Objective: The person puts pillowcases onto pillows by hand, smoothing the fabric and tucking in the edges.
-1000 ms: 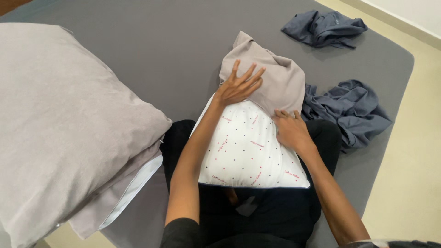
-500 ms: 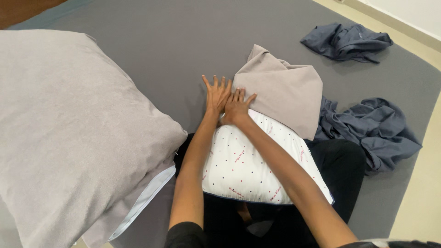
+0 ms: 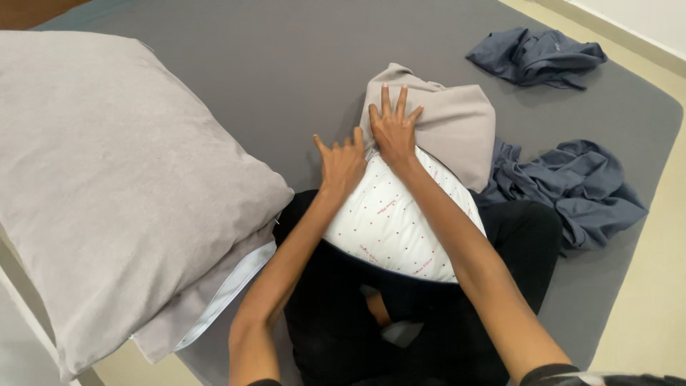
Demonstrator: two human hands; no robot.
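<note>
Both hands are flat and open, not gripping anything. The right hand (image 3: 391, 129) has its fingers spread on the beige pillowcase (image 3: 446, 125); the left hand (image 3: 341, 161) presses the white dotted pillow (image 3: 393, 221) just beside it. That pillow sits on the person's lap, half inside the case, on a grey mattress (image 3: 271, 64). Big covered pillow (image 3: 107, 179) to the left, crumpled blue cloths (image 3: 572, 186) to the right.

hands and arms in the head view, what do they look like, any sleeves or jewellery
Both forearms are bare, with black sleeve edges just showing at the bottom of the frame. The left hand and right hand are ungloved, and no rings, watch or bracelets are visible on the fingers or wrists. The person's lap is clothed in black too.
</note>
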